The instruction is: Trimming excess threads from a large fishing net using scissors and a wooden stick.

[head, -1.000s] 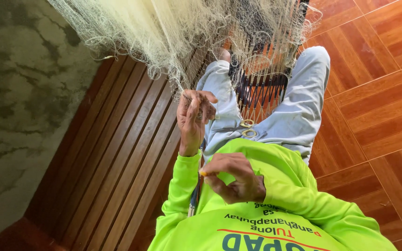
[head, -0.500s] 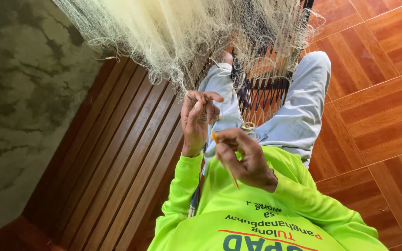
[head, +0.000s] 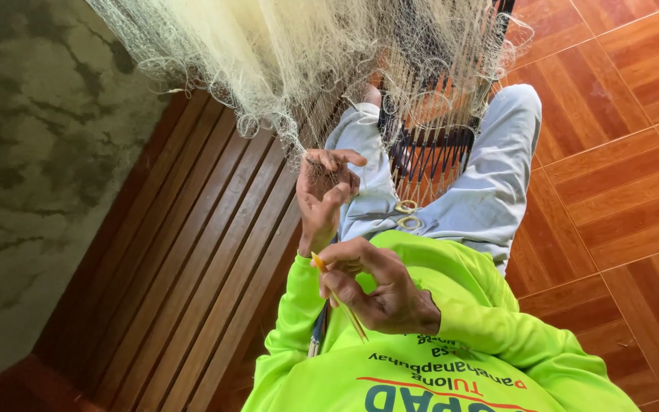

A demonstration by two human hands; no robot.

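Head view: my left hand pinches the net taut; right-hand fingers grip the yellow needle firmly, steadily.

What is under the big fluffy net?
Under the pale net show a dark rack with bars, grey trouser legs and the left hand pinching its edge. The rack's top is covered.

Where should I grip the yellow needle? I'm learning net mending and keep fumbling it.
Pinch the yellow needle at mid-shaft, coming from the right, as the right hand does. It is long, slim and tilted, so a middle grip leaves its upper tip free toward the net held in the left hand.
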